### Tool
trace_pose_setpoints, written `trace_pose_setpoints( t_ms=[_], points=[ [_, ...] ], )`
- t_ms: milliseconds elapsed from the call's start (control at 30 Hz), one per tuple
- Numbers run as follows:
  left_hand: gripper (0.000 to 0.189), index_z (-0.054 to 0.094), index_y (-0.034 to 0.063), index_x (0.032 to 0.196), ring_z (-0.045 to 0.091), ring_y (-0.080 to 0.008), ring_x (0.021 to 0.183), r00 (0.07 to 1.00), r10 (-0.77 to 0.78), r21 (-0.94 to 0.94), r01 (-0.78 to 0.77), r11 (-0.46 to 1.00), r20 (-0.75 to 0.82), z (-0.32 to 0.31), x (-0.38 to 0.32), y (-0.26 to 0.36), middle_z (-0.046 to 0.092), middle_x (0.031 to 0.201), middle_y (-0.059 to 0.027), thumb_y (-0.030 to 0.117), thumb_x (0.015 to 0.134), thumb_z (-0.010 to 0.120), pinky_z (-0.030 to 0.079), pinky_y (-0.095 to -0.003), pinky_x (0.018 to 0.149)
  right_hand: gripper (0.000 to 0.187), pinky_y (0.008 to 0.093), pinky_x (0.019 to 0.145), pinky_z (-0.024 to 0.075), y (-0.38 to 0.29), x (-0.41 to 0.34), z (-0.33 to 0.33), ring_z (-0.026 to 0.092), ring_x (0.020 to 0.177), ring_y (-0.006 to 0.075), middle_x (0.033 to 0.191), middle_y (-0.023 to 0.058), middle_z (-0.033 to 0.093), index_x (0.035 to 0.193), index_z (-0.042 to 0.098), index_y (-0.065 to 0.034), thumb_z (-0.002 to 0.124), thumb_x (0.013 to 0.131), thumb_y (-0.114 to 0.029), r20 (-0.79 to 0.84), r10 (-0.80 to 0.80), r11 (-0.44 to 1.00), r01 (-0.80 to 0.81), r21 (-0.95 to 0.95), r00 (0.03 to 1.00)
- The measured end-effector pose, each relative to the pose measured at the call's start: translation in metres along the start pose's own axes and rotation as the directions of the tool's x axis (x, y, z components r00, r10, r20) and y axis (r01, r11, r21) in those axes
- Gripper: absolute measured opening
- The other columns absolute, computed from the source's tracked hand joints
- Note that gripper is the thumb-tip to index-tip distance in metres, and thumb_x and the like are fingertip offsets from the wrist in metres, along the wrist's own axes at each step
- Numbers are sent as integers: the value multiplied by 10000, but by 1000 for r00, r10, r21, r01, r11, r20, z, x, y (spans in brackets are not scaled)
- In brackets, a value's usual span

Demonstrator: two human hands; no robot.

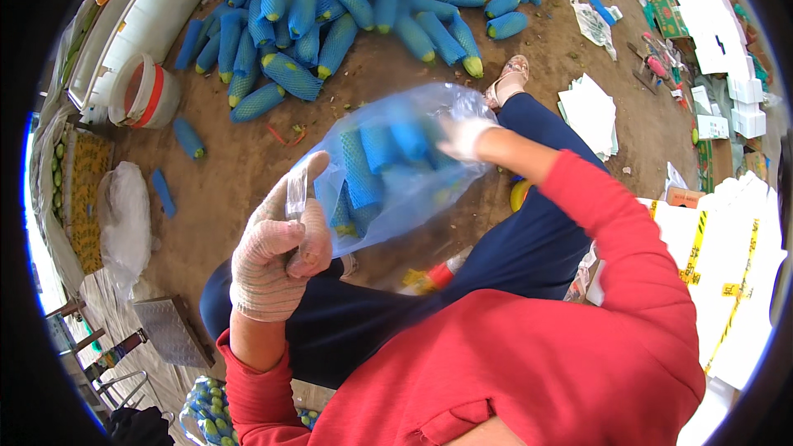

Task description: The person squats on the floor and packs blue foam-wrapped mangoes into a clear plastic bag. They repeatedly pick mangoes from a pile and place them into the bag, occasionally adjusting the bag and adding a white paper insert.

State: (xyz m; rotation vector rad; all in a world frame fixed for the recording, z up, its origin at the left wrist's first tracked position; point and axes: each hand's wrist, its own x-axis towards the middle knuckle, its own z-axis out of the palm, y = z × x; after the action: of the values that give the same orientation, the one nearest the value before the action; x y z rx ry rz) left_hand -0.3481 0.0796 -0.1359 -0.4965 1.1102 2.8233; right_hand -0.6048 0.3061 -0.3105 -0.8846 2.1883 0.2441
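A translucent plastic bag [403, 195] lies across in front of me, holding several long green vegetables in blue foam-net sleeves [362, 173]. My left hand [282, 248], in a striped knit glove, has its thumb and fingers curled at the bag's left edge. A clear glossy strip [297, 194] lies across the raised finger of that hand. At the right end of the bag is my right hand [468, 138], in a white glove and blurred by motion. Its fingers touch the film; their exact hold is unclear. Beyond the bag rises a heap of sleeved vegetables [303, 9] on the dirt floor.
A white bucket with a red band [150, 96] stands left, beside a large white bin [145, 25]. White sheets [591, 114] lie right of my leg. Taped white foam boxes [712, 260] line the right side. A metal plate [173, 331] is at lower left.
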Motion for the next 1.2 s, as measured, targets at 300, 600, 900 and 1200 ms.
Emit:
trace_pose_setpoints(
  t_ms=[300,600,900,1200],
  points=[
    [727,435,-100,1415,377,-87,454,997,81,76,-80,994,-16,9,6,1,471,578,-5,293,843,650,297,-250,443,293,510,843,541,-54,31,27,689,913,428,1146,251,669,1089,644,-12,516,932,-224,-257,-196,955,244,168,946],
    [788,441,-113,1402,419,-118,442,988,-31,94,46,995,-154,6,-1,8,503,563,-31,292,777,697,333,-253,460,371,370,847,555,6,32,-49,688,966,256,1139,124,706,1180,655,-32,657,911,-288,375,-676,665,307,681,634],
    [779,351,-112,1461,506,-131,631,947,-277,-50,272,961,-164,14,28,13,551,749,-45,89,796,702,397,-230,621,744,437,973,490,112,261,-64,616,1143,336,1220,185,636,1508,322,9,620,867,-225,-478,346,927,-374,38,807],
    [781,363,-125,1449,497,-128,597,948,-199,-10,203,979,-248,22,35,13,536,701,-35,89,781,705,380,-226,586,755,448,851,539,148,192,-87,645,1065,256,1255,133,635,1457,445,-94,711,813,-386,74,232,-114,-49,992,970]
  ],
)
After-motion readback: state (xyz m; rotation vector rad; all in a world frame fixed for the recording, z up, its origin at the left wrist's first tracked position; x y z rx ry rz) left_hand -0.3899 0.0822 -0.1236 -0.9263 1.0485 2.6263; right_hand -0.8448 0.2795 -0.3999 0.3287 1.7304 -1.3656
